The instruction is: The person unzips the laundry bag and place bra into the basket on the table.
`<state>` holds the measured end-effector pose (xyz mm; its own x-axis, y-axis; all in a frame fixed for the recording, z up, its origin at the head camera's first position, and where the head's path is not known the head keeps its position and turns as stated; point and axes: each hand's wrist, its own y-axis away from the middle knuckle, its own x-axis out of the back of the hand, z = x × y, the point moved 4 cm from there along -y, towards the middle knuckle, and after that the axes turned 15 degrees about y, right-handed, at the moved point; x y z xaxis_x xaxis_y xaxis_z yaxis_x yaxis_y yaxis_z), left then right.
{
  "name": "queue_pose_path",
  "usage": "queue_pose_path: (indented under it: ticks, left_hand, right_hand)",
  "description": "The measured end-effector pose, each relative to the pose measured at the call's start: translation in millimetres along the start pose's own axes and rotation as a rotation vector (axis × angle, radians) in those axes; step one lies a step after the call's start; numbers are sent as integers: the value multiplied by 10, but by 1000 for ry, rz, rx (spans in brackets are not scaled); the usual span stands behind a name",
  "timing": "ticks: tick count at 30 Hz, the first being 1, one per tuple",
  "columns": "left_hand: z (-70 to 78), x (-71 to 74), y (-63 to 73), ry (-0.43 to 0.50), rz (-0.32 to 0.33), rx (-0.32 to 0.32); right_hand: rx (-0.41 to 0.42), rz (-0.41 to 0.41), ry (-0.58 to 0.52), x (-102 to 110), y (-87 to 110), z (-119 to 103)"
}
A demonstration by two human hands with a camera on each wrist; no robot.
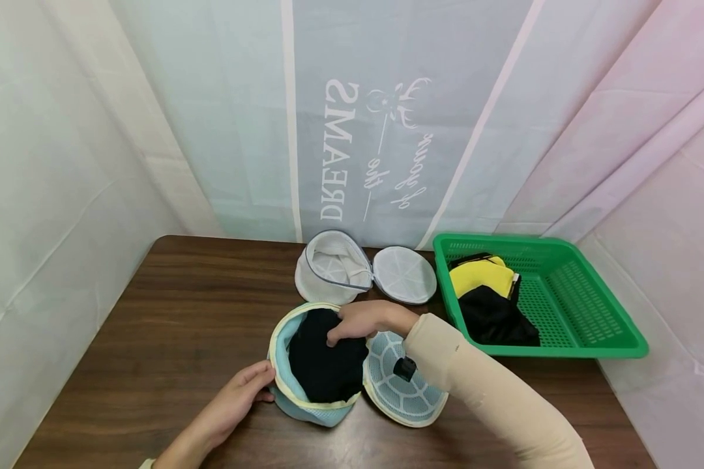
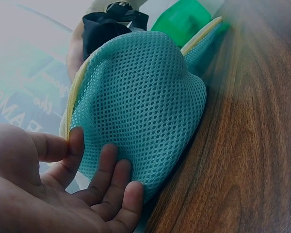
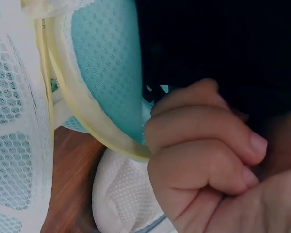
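A round blue mesh laundry bag with a yellow zip edge stands unzipped on the table, its webbed lid folded out to the right. My left hand pinches the bag's rim between thumb and forefinger, the other fingers lying along the mesh side in the left wrist view. Black cloth fills much of the bag's mouth. With curled fingers, my right hand grips this cloth at the far right of the opening. In the right wrist view, the black cloth hides the thumb's tip.
Behind the blue bag sits a white mesh laundry bag, its round lid spread open beside it. A green plastic basket at the right holds a yellow piece and a black cloth piece. Curtains hang behind the brown table.
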<state>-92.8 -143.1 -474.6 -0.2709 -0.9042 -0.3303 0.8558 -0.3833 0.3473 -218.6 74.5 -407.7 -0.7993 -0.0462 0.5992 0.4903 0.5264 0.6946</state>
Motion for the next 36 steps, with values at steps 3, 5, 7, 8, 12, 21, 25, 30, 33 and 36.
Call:
queue_pose_path:
  ticks: [3,5,7,8,12,21,25,30,33,36]
  left_hand:
    - [2,2,-3,1,0,1]
    - [0,3,-5,0,-2,2]
    - [-5,2,-6,0,-8,1]
    - [-6,2,-6,-1,-9,1]
    - [-8,-1,-4,-3,-11,1]
    - [6,-9,-8,3,-7,7]
    - [12,-13,-8,5,-9,2]
    - [16,-15,-4,7,-13,-3]
    - [20,-14,-1,8,-16,0]
    - [23,-13,-1,8,-21,1]
  right_hand:
    - [1,22,15,15,55,19]
    - [1,32,22,18,86,37]
    - [4,37,29,19,119,54]
    - [6,39,27,19,135,62]
    - [31,43,14,27,195,91]
    - [26,50,-13,87,334,170]
    - [1,61,-10,105,393,217]
    - [-7,85,-35,146,447,264]
    - [11,90,-73,167,474,288]
    - [32,100,-111,189,502,318]
